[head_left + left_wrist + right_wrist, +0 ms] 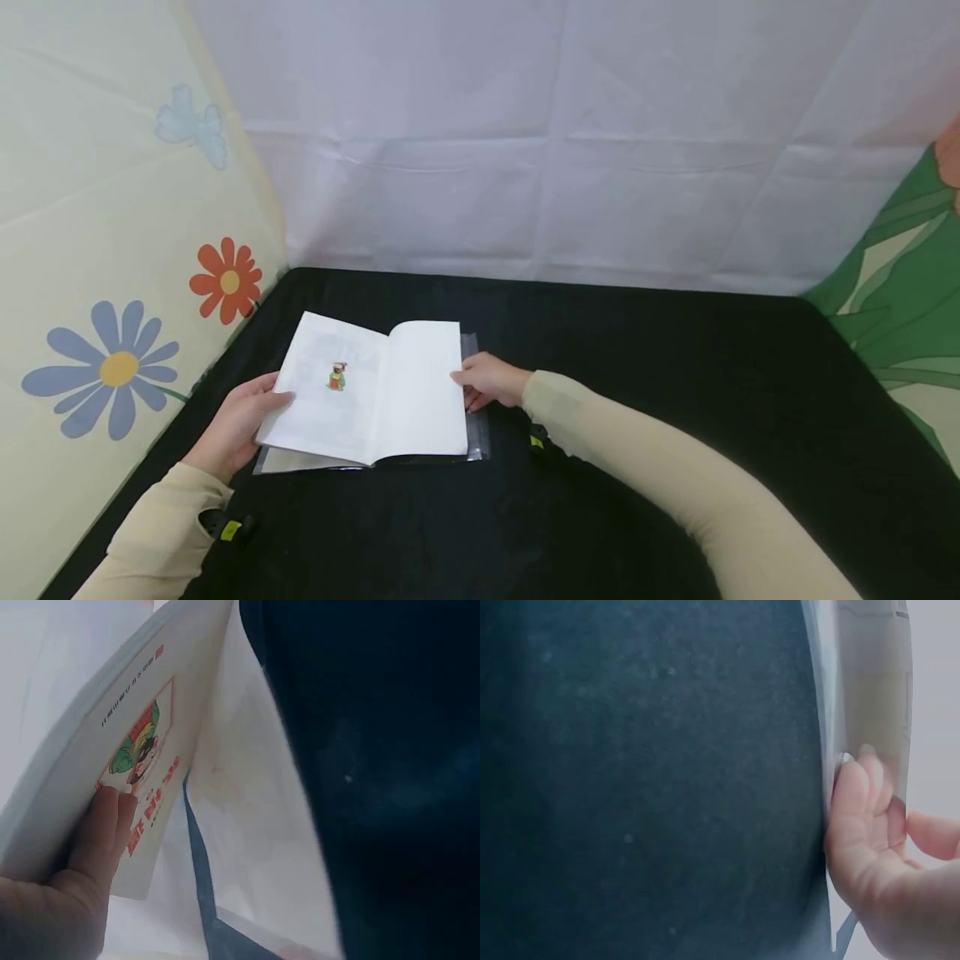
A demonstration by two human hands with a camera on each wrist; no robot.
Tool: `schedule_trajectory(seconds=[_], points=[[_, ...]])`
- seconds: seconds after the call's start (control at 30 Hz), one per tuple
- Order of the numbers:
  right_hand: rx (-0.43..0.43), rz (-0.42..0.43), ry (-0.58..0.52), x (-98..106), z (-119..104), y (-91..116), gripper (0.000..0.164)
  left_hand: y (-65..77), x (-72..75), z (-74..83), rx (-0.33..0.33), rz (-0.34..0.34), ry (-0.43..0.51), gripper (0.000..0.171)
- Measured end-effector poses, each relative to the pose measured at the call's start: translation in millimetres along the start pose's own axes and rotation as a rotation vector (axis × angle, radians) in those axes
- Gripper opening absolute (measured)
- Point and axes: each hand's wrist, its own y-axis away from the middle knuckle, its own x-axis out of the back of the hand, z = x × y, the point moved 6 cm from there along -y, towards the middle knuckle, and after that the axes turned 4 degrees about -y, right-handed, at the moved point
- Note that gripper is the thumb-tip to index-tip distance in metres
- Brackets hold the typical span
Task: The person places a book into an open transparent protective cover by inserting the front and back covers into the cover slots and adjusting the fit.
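Note:
An open book [423, 392] with white pages lies on the black table, a small coloured figure printed on its left page. My left hand [238, 421] grips the left block of pages, thumb on top and fingers underneath. From below, the left wrist view shows those fingers against a page [161, 735] with a framed picture and red lettering. At the right edge, my right hand [491, 379] pinches the blank right page, its thumb on the upper side. In the right wrist view its fingers [855, 791] lie behind that page, beside the cover. A clear plastic cover edge [477, 433] sticks out there.
A black cloth [637, 358] covers the table. White fabric [540, 142] hangs behind it, and a flower-printed panel [90, 250] stands along the left side. Another panel with green leaves [911, 292] borders the right. Both wrists wear dark straps with yellow tags.

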Motion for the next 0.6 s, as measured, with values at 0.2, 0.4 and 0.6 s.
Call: schedule_trajectory(seconds=[0.2,0.4,0.6], points=[[0.004,-0.022,0.044,-4,-2,-2,0.020,-2.1,9.4,-11.1,0.059,0.007,0.060,0.062],[0.005,-0.024,0.056,-7,-2,-6,0.023,-2.1,11.5,-18.0,0.087,0.021,0.086,0.064],[0.006,-0.034,0.076,-8,-2,-8,0.025,-3.4,14.7,-21.9,0.110,0.037,0.087,0.064]])
